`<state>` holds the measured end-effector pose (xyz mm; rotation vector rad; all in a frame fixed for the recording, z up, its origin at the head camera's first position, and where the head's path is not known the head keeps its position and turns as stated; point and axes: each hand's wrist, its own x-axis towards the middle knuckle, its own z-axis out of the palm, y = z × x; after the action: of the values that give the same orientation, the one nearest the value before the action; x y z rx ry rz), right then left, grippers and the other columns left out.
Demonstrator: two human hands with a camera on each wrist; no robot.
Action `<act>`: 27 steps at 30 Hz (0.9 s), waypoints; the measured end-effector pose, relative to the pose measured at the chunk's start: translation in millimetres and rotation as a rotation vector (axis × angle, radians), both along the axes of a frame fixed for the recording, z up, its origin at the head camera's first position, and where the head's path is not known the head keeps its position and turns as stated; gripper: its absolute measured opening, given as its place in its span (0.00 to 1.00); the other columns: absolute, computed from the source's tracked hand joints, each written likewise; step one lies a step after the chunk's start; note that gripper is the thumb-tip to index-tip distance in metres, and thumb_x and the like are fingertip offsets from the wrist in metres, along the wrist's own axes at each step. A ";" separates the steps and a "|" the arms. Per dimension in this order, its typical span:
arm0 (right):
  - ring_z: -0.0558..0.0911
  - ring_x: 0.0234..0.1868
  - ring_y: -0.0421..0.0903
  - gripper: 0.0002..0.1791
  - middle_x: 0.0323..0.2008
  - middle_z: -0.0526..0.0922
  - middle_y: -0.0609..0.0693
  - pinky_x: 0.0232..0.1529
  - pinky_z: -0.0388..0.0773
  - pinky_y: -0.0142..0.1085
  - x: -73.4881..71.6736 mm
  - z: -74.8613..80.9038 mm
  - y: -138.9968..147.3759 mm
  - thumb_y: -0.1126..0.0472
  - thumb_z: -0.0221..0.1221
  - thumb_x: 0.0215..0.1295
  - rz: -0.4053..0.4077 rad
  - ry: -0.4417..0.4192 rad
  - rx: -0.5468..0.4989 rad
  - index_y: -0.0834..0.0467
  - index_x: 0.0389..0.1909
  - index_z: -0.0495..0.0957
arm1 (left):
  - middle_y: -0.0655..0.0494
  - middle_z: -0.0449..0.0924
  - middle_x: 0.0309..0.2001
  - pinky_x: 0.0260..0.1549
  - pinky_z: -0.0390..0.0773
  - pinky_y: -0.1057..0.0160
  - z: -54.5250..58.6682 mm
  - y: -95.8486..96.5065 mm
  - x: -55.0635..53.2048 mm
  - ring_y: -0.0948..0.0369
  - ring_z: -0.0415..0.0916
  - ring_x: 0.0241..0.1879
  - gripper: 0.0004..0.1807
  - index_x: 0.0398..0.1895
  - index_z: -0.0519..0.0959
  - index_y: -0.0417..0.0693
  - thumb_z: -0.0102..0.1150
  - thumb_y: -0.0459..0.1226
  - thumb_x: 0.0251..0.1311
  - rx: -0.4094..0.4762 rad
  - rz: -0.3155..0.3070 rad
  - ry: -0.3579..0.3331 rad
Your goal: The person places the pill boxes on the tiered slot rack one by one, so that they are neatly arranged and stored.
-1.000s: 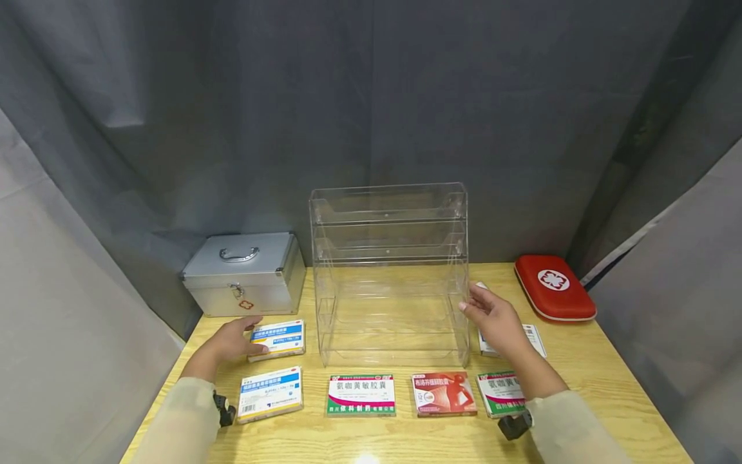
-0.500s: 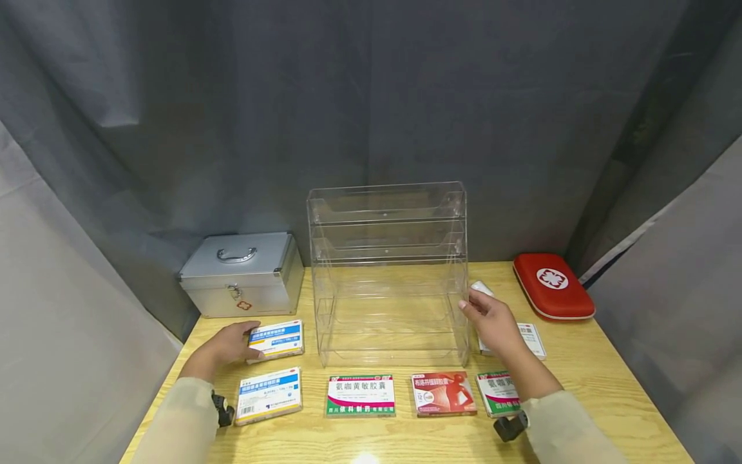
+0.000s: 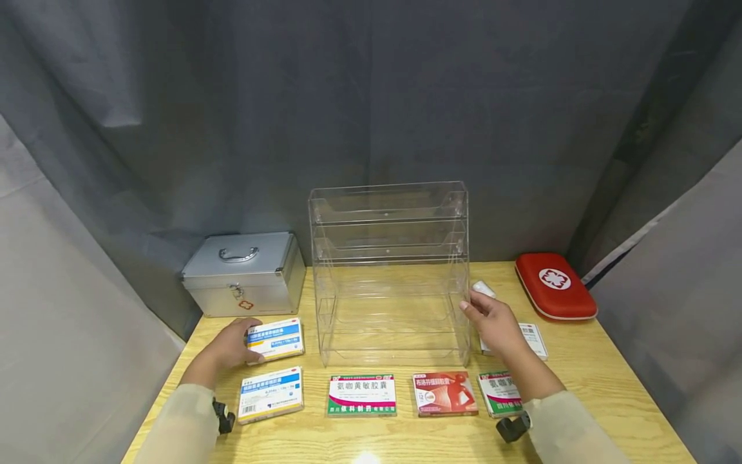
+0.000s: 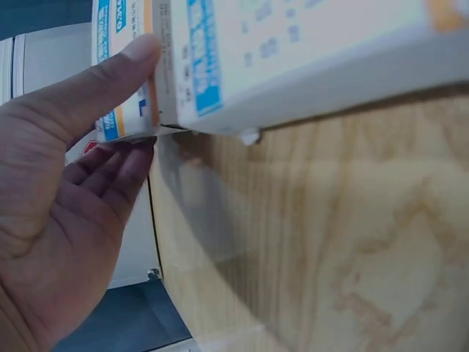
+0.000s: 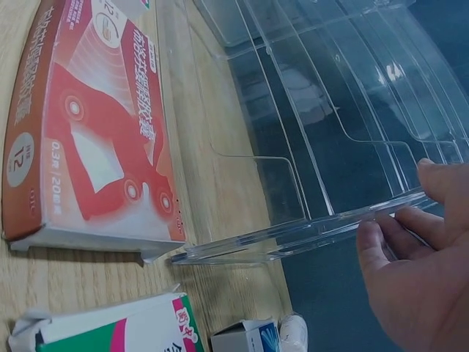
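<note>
On the left, my left hand [image 3: 230, 343] pinches the left end of a blue-and-white medicine box [image 3: 279, 339], thumb on its near side. The left wrist view shows the thumb over the box and the other fingers beneath. Closer to me lies a similar blue-and-white box [image 3: 271, 394]. A clear acrylic tiered display rack [image 3: 394, 354] stands upright in the middle. My right hand [image 3: 496, 323] holds the rack's right side panel, the thumb at its front edge and the fingers along the outside, as the right wrist view [image 5: 421, 235] shows.
Along the front lie a green-and-white capsule box [image 3: 362, 395], a red box [image 3: 445, 394] and another green-and-white box [image 3: 500, 392]. Behind the right hand are a white box [image 3: 534, 341] and a small white cylinder [image 3: 484, 289]. A silver case [image 3: 243, 274] and red pouch [image 3: 555, 287] stand farther back.
My left fingers have closed in on the box's left end, and the box has tilted up slightly. The right hand has lowered a little beside the rack, uncovering more of the white cylinder.
</note>
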<state>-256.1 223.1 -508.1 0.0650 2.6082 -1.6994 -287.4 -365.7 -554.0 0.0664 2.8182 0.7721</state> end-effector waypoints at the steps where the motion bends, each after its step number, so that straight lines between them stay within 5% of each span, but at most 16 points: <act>1: 0.68 0.82 0.64 0.37 0.79 0.72 0.64 0.83 0.70 0.59 0.0 0.1 0.0 0.45 0.58 0.85 -0.001 -0.005 -0.002 0.58 0.85 0.63 | 0.35 0.75 0.71 0.71 0.78 0.32 -0.1 -0.4 1.2 0.38 0.77 0.67 0.50 0.77 0.71 0.41 0.88 0.39 0.52 0.018 0.002 0.002; 11: 0.67 0.83 0.63 0.36 0.81 0.70 0.63 0.84 0.68 0.59 0.3 1.7 -1.0 0.47 0.58 0.85 0.002 -0.025 -0.024 0.59 0.84 0.63 | 0.39 0.84 0.63 0.52 0.92 0.51 -0.5 -16.0 10.1 0.44 0.84 0.61 0.24 0.69 0.81 0.45 0.72 0.33 0.71 0.239 0.111 0.047; 16: 0.65 0.84 0.62 0.38 0.82 0.69 0.61 0.85 0.66 0.60 0.5 1.2 -0.7 0.44 0.59 0.84 -0.003 -0.053 -0.038 0.56 0.85 0.63 | 0.37 0.87 0.59 0.45 0.94 0.56 0.9 -19.9 12.4 0.50 0.89 0.54 0.21 0.67 0.82 0.39 0.69 0.33 0.74 0.382 0.147 0.044; 22: 0.64 0.84 0.63 0.39 0.83 0.67 0.60 0.85 0.64 0.61 1.6 0.9 -1.3 0.41 0.58 0.83 -0.021 -0.077 -0.044 0.55 0.85 0.63 | 0.33 0.86 0.60 0.50 0.95 0.51 5.9 -23.6 18.0 0.52 0.90 0.53 0.24 0.71 0.78 0.36 0.66 0.33 0.77 0.527 0.160 0.042; 27: 0.65 0.84 0.64 0.37 0.82 0.68 0.62 0.85 0.65 0.61 3.7 2.0 -3.5 0.44 0.58 0.84 -0.042 -0.068 -0.037 0.57 0.84 0.64 | 0.31 0.84 0.62 0.54 0.94 0.50 26.1 -27.5 24.9 0.56 0.90 0.53 0.24 0.73 0.77 0.36 0.65 0.33 0.78 0.582 0.146 0.094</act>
<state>-252.4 219.6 -506.1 0.1745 2.5431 -1.7260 -262.5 -393.2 -527.9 -0.0126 2.6015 1.6360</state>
